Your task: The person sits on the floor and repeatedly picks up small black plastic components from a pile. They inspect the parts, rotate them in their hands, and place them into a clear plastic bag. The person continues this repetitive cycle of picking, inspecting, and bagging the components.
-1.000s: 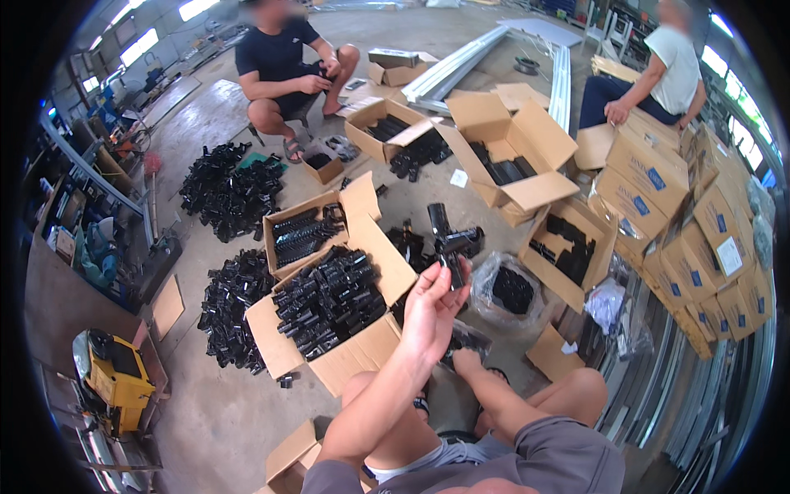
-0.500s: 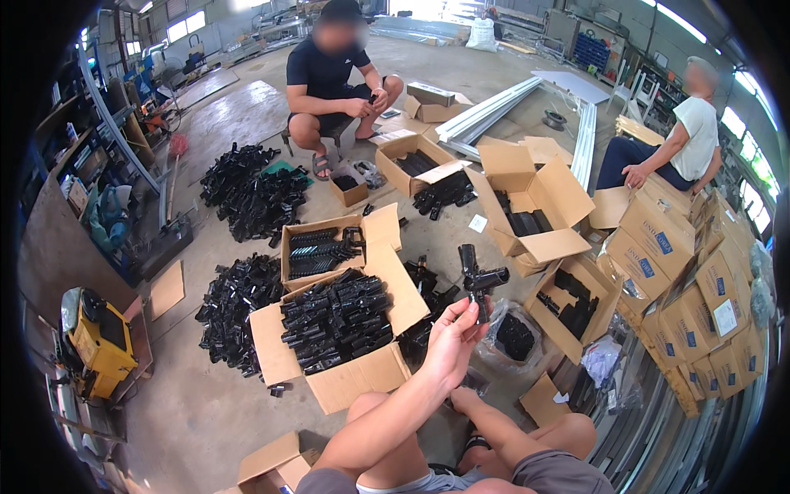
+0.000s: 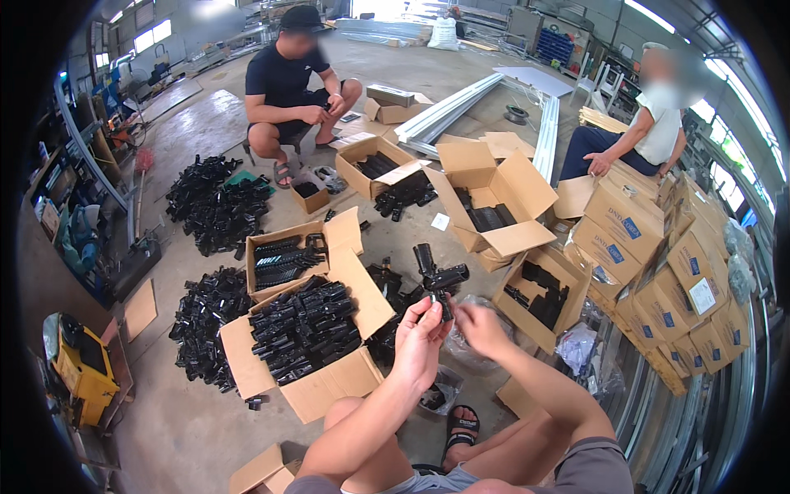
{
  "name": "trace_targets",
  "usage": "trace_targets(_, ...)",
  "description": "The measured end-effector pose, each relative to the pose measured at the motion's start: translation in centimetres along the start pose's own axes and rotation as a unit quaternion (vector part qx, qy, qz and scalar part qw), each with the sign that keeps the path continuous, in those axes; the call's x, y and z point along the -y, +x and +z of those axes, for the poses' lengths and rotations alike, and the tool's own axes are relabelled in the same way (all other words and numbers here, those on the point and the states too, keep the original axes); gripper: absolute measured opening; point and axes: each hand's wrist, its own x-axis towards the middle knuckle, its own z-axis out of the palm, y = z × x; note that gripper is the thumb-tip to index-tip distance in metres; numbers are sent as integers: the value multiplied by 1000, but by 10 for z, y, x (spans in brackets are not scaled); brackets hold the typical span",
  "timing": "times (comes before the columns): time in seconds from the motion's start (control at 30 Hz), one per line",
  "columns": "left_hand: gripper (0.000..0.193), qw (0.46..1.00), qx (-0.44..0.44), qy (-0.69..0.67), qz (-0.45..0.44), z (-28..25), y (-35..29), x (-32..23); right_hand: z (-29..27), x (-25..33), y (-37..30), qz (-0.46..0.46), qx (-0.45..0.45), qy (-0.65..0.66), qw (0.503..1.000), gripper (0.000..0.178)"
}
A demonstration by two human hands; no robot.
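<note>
The left hand [image 3: 418,339] of the person sitting near me has its grip closed on the bottom end of a glossy black, branched tubular fitting [image 3: 444,277] (plastic, I'd guess), thumb and fingers pinched in tight. It's held up in the air out front, over the grey concrete floor [image 3: 189,436]. My read is it's pinched low like that so the branches stick out clear and the lower end sits where both hands meet. The right hand [image 3: 481,328] is right beside it with fingers curled, but it's kinda blurry and I honestly can't tell if that grip has anything in it or is touching the fitting. Just left there's an open brown cardboard box [image 3: 245,362] heaped with black tubular pieces [image 3: 304,329], flaps folded out, probably parked there for easy reach. Oh, and a crumpled clear plastic bag [image 3: 471,356] is down past the right hand.
</note>
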Motion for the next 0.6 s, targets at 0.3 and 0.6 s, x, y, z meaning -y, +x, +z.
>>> trace_targets(0.3,22,999,-3,49,11,10,-11,27,-47,65,-34,50,-119,385,914,22)
trace_targets(0.6,27,997,9,49,63,21,-15,42,-35,59,-41,50,-153,411,897,15)
